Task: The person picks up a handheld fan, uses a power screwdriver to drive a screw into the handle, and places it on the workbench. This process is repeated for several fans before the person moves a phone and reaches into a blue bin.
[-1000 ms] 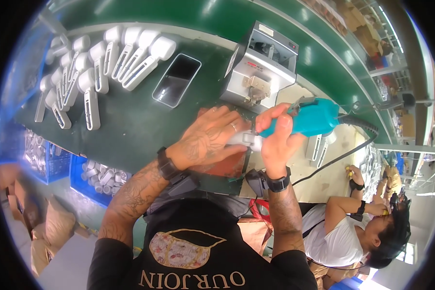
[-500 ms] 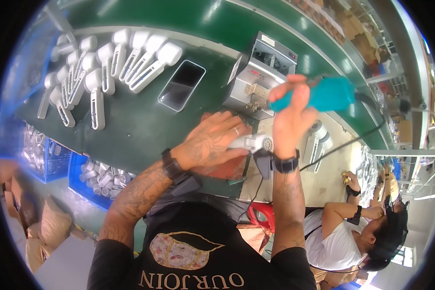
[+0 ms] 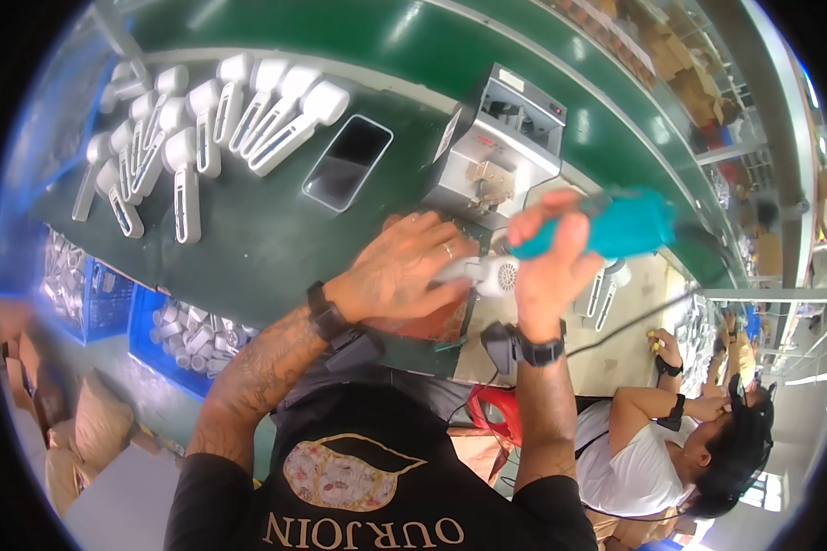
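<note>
My left hand (image 3: 404, 266) lies over a white plastic device (image 3: 499, 275), pinning it on a reddish-brown mat (image 3: 432, 323). The device's round end, a slotted grille, points right from under my fingers; the rest is hidden. My right hand (image 3: 553, 266) is wrapped round a teal corded electric screwdriver (image 3: 629, 225), blurred by motion. Its front end is just above and right of the grille; whether the tip touches the device I cannot tell. Beyond my hands stands a grey metal screw feeder (image 3: 501, 151).
White long-handled devices (image 3: 184, 188) lie in rows at the far left, beside a phone (image 3: 347, 163). More white devices (image 3: 606, 289) lie to the right. Blue crates (image 3: 142, 344) of white parts stand below left. The screwdriver's cable (image 3: 634, 321) trails right. A co-worker (image 3: 648, 441) sits at right.
My right hand has brought the screwdriver away from the screw feeder, down toward me and nearer the device. My left hand has stayed in place on the device.
</note>
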`<state>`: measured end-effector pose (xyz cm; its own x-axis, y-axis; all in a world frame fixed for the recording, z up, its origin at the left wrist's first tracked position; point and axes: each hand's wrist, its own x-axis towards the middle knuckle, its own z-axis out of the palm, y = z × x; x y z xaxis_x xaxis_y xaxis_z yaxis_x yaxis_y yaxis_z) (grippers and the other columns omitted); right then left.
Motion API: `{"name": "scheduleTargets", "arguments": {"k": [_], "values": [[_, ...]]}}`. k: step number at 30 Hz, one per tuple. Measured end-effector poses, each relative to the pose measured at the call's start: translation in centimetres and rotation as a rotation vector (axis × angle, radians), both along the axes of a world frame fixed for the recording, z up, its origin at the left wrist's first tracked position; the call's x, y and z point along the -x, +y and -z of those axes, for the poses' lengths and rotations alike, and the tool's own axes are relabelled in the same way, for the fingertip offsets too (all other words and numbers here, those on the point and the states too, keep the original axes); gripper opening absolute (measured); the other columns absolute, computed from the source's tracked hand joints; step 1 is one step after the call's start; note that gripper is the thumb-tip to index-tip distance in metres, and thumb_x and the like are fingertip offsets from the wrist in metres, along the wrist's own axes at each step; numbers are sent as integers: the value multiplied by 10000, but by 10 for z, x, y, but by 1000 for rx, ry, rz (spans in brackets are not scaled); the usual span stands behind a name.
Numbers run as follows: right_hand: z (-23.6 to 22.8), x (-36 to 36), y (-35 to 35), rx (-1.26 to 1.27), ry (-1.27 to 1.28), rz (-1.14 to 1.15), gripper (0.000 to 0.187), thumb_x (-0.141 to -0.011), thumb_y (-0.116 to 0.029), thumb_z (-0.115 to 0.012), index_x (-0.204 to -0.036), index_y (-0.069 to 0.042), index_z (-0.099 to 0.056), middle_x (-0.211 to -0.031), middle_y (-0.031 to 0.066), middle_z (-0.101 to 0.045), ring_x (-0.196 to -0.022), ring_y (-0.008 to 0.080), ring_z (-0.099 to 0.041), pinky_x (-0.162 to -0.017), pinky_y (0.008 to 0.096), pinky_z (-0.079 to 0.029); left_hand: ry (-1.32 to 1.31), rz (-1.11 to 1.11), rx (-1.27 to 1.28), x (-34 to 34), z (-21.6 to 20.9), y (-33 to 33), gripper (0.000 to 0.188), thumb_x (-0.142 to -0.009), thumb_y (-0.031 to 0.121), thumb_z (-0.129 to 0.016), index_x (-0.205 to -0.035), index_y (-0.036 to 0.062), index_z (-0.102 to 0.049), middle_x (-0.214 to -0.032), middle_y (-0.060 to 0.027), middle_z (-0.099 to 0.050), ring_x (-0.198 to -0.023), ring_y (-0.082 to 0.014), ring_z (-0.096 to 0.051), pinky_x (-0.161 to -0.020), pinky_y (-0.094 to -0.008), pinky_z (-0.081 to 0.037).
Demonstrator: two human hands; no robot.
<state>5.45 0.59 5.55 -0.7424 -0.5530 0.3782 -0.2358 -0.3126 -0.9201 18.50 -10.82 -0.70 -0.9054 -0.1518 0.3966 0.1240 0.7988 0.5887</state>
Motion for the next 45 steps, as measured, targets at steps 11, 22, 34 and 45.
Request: {"name": "scheduleTargets", "arguments": {"k": [11,22,34,45], "values": [[13,-15,33,-19,-41,-32,590,-974,-529,-612,-1090,41,-514,-703,87,-540,-621,195,-539,-599,336,-451,13,15,-51,4,6,0,323,-886,204,-679,-1197,117,-673,-1075,-59,-643,-958,-280,-574,-857,-416,-453],[28,-16,29,51,-80,-92,463,-969,-454,-645,-975,-17,-493,-710,76,-520,-605,194,-522,-575,350,-462,-6,19,10,8,7,-1,339,-884,200,-679,-1213,119,-659,-1180,-55,-629,-1003,-285,-577,-876,-422,-453],[41,-26,36,76,-156,-81,416,-994,-423,-616,-1025,-21,-513,-728,69,-516,-660,198,-527,-608,346,-458,17,88,23,-6,-2,-3,287,-878,242,-678,-1109,71,-682,-1218,-69,-609,-1047,-263,-559,-918,-424,-457],[-17,-63,87,257,-126,90,654,-898,-724,-558,-941,-77,-467,-622,7,-453,-479,106,-419,-441,248,-338,317,-849,-215,-146,0,-11,300,-865,52,-724,-1145,-9,-637,-1079,-174,-663,-950,-291,-667,-867,-371,-522]]}}
